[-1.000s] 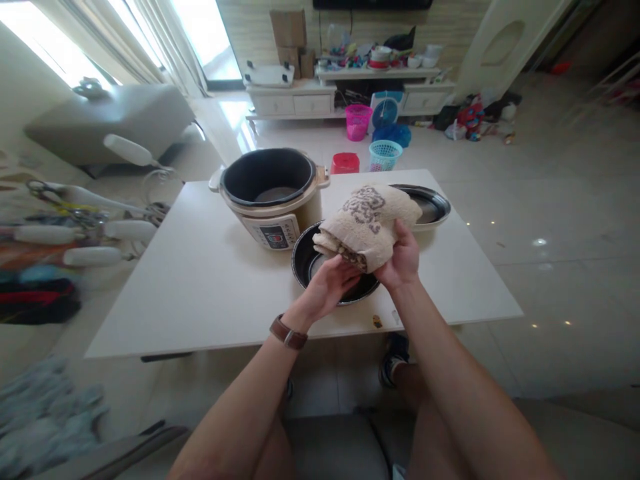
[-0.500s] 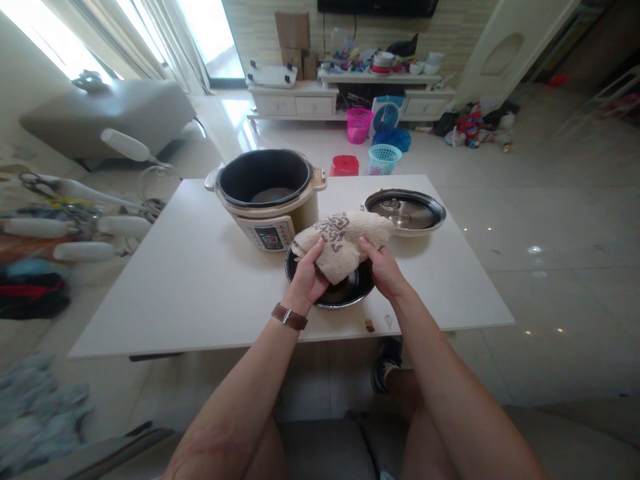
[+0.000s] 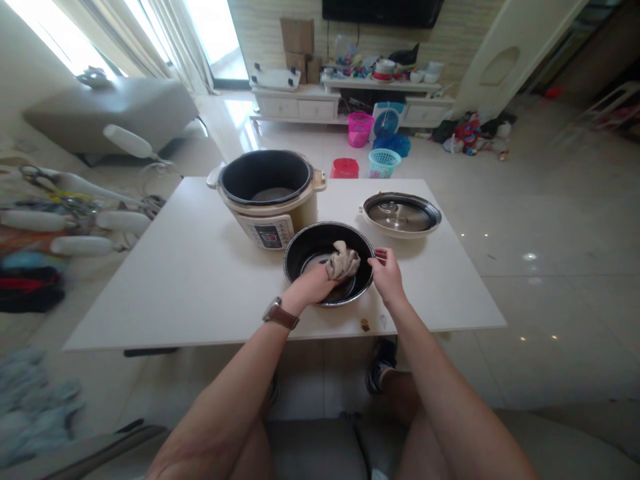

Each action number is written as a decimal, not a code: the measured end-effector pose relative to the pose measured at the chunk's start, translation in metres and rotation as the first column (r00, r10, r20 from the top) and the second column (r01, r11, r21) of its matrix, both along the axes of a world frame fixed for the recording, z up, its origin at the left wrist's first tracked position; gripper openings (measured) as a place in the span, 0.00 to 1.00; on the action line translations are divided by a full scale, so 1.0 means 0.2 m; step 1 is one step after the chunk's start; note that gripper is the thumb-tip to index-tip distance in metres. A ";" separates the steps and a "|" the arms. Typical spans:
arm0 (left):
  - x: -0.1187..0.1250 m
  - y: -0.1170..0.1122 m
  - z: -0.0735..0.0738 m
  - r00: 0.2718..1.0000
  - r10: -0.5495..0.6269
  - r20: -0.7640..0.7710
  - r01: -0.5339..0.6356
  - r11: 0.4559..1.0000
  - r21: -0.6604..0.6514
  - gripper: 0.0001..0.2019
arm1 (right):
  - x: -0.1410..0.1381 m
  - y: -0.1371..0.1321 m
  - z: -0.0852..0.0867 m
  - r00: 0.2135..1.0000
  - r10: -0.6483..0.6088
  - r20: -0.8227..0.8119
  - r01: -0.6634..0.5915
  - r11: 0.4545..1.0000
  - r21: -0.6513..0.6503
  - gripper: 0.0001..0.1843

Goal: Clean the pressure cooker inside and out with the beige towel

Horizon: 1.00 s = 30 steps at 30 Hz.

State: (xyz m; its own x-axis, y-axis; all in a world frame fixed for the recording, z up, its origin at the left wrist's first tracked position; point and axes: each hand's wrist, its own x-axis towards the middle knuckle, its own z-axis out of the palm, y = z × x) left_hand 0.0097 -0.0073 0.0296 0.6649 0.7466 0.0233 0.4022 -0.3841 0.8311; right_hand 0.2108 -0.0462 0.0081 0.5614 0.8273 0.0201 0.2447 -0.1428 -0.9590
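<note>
Fingers of the left hand [image 3: 313, 285] are curled into a bunched cloth [image 3: 343, 263] inside the black pot [image 3: 300, 250], though the fabric hides most of their tips. Those of the right hand [image 3: 387, 275] appear to pinch the pot's right rim, the thumb toward the inside and the others outside. A moment ago both hands held the cloth spread out above the pot; now it is crumpled into a wad, in the left hand alone, down inside the pot and slightly right of its centre. That suggests the work has passed from arranging the cloth to using it within the pot, with the right hand freed to steady the rim. The left forearm slants in from the pot's near left, its wrist, with a watch [image 3: 280, 313], dipping toward the near rim. The right forearm reaches up from the pot's near right. Behind and left of the pot stands the open cooker [image 3: 247, 221]; behind and right of it lies the lid [image 3: 400, 217], on the same counter [image 3: 150, 287].
</note>
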 end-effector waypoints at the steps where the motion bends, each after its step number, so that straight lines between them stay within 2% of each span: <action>1: 0.03 -0.01 -0.01 0.995 -0.056 -0.079 0.056 0.998 0.000 0.23 | 0.01 0.01 -0.03 0.997 0.012 -0.075 -0.015 0.999 -0.040 0.20; 4: 0.10 -0.03 -0.03 0.973 -0.124 -0.193 0.127 0.992 0.004 0.20 | 0.02 0.03 -0.08 0.989 0.025 -0.147 -0.033 0.998 -0.050 0.22; 7: 0.14 -0.03 -0.03 0.967 -0.184 -0.173 0.184 0.983 -0.019 0.19 | 0.04 0.05 -0.10 0.987 0.031 -0.158 -0.034 0.999 -0.022 0.18; 10: 0.15 -0.02 -0.03 0.947 -0.262 -0.185 0.250 0.964 -0.086 0.19 | 0.08 0.08 -0.10 0.980 0.030 -0.198 -0.038 0.998 -0.040 0.17; 14: 0.13 -0.03 -0.02 0.932 -0.283 -0.225 0.252 0.955 -0.158 0.19 | 0.10 0.14 -0.09 0.950 0.021 -0.310 -0.041 0.998 -0.056 0.18; 17: 0.12 -0.04 -0.03 0.918 -0.312 -0.244 0.274 0.945 -0.179 0.16 | 0.10 0.18 -0.10 0.939 0.075 -0.336 -0.106 0.992 -0.073 0.18; 20: 0.11 -0.07 -0.03 0.901 -0.350 -0.257 0.311 0.933 -0.182 0.15 | 0.11 0.19 -0.13 0.959 0.136 -0.248 -0.172 0.976 -0.130 0.17; 23: 0.10 -0.09 -0.02 0.893 -0.344 -0.291 0.304 0.937 -0.174 0.15 | 0.12 0.19 -0.15 0.979 0.138 -0.147 -0.161 0.974 -0.160 0.21; 26: 0.08 -0.12 -0.01 0.903 -0.335 -0.268 0.302 0.940 -0.157 0.15 | 0.12 0.18 -0.15 0.988 0.141 -0.061 -0.147 0.982 -0.120 0.24; 30: 0.06 -0.14 -0.01 0.930 -0.301 -0.212 0.269 0.949 -0.166 0.13 | 0.10 0.15 -0.13 0.987 0.161 0.025 -0.159 0.986 -0.059 0.22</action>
